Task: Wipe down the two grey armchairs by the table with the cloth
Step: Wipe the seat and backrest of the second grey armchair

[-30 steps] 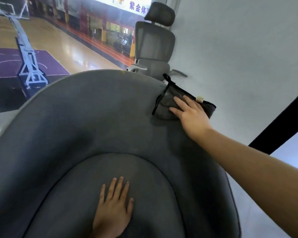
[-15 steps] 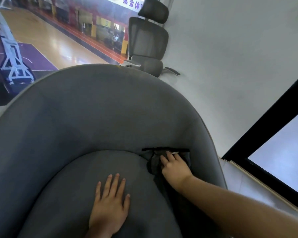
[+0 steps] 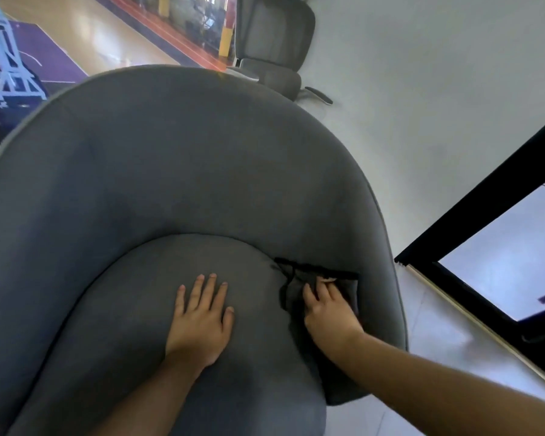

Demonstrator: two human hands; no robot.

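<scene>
A person is leaning over a rounded grey fabric armchair [image 3: 202, 171], seen from above. The left hand [image 3: 202, 322] is lying flat on the grey seat cushion [image 3: 132, 325], fingers straight and spread, probably bracing the person's weight during the reach. The right hand [image 3: 328, 313] is pressing a small dark grey cloth with black edging [image 3: 291, 287] into the crease where the right inner wall meets the cushion. Its fingers seem to be lying over the fabric rather than pinching it, though blur hides the tips. A second ago the cloth was at the top rim of the backrest, far right. It has swept down the inner wall, while the left hand has stayed put.
</scene>
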